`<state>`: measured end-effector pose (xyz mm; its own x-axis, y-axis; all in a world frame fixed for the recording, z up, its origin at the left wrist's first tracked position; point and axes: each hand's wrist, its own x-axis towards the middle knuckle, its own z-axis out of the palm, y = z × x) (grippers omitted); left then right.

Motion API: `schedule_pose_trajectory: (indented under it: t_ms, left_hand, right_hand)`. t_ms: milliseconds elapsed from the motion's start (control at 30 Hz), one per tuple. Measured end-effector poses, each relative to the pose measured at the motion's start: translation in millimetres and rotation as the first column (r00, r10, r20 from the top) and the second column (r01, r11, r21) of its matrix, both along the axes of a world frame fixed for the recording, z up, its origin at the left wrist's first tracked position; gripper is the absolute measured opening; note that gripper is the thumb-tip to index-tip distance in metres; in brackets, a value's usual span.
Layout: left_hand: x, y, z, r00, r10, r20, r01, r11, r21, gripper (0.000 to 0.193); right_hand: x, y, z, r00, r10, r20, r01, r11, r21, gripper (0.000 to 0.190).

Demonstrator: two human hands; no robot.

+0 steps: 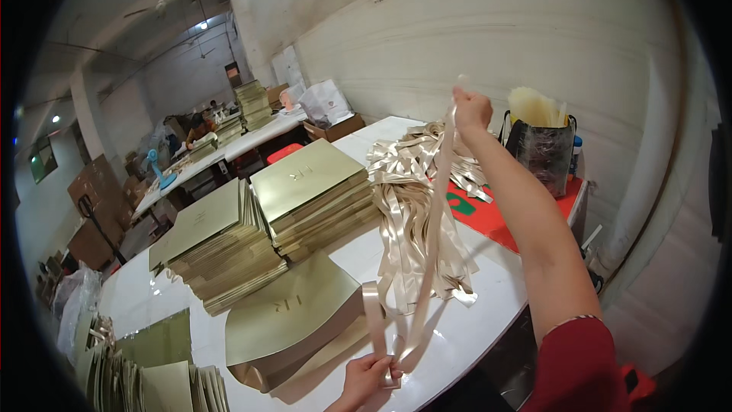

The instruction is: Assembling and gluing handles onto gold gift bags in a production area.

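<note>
A cream satin ribbon (436, 223) stretches between my two hands. My right hand (474, 110), raised high over the table's far side, is closed on its upper end. Low at the table's near edge, my left hand (369, 376) pinches the ribbon's lower part, where a loop stands up beside the thumb. Left of that loop lies an opened gold paper bag (294, 309) with raised lettering, its side bulging. Behind the stretched ribbon, a thick bundle of cream ribbons (403, 229) hangs over the white table, with another ribbon heap (400, 154) beyond.
Two stacks of flat gold bags (309, 177) (200, 223) stand behind the opened bag. More folded bags (166, 383) are at the lower left. A black bag (540, 154) stands on a red sheet (486, 217) at right. A person (200, 126) sits at a distant table.
</note>
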<state>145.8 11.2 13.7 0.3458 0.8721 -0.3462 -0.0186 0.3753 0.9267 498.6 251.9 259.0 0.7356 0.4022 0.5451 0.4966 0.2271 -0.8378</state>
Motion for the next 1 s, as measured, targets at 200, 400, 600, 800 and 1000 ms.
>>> schedule_pose_trajectory:
  t_ms: [200, 400, 600, 800, 1000]
  left_hand:
    - [43.5, 54.4, 34.3, 0.476, 0.12, -0.871, 0.644, 0.627, 0.438, 0.037]
    - [37.2, 37.6, 131.2, 0.988, 0.059, 0.141, -0.152, 0.492, 0.857, 0.069]
    - [-26.6, -40.6, 122.9, 0.759, -0.532, 0.375, 0.407, 0.838, 0.364, 0.01]
    - [-42.8, -46.3, 58.3, 0.731, 0.041, 0.682, 0.173, 0.955, -0.243, 0.042]
    - [-20.1, -22.5, 36.7, 0.818, -0.177, 0.547, 0.184, 0.982, 0.042, 0.046]
  right_hand:
    - [-96.9, -84.0, 52.0, 0.775, 0.52, 0.36, -0.608, 0.768, 0.201, 0.015]
    - [-177.3, -234.7, 8.6, 0.239, 0.862, 0.448, -0.907, 0.363, -0.215, 0.008]
    - [-153.7, -216.0, -4.6, 0.157, 0.955, -0.251, -0.949, 0.216, 0.23, 0.017]
    - [-167.8, -196.0, -162.9, 0.191, 0.572, -0.798, -0.973, 0.216, -0.078, 0.015]
    - [-232.2, -234.5, -143.0, 0.267, 0.963, 0.028, -0.864, 0.253, -0.435, 0.018]
